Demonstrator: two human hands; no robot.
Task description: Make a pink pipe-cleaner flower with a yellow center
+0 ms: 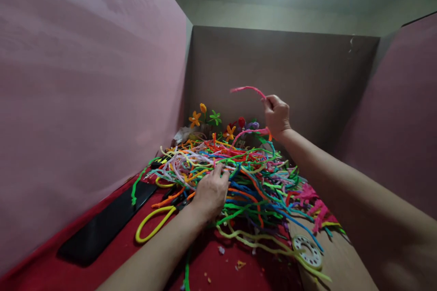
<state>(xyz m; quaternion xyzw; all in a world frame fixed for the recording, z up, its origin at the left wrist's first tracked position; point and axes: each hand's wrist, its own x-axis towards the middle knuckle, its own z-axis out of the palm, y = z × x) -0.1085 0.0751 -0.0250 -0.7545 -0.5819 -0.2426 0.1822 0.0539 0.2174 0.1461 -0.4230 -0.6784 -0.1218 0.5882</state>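
A big tangled heap of coloured pipe cleaners [246, 195] covers the middle of the red cloth. My left hand [212, 193] rests on the heap's near left part, its fingers touching the stems; whether it grips any of them is not clear. Raised above the heap's right side, my right hand [277, 114] pinches one end of a pink pipe cleaner [248, 87], whose free end curves out to the left. Another pink stem [251, 131] arches up from the heap just below my right hand.
Yellow-handled scissors [155, 224] and a long black object [107, 225] lie at the left. Fuzzy flowers [195, 119] stand behind the heap. A white spool [307, 252] sits at the lower right. A pink wall [95, 77] rises on the left.
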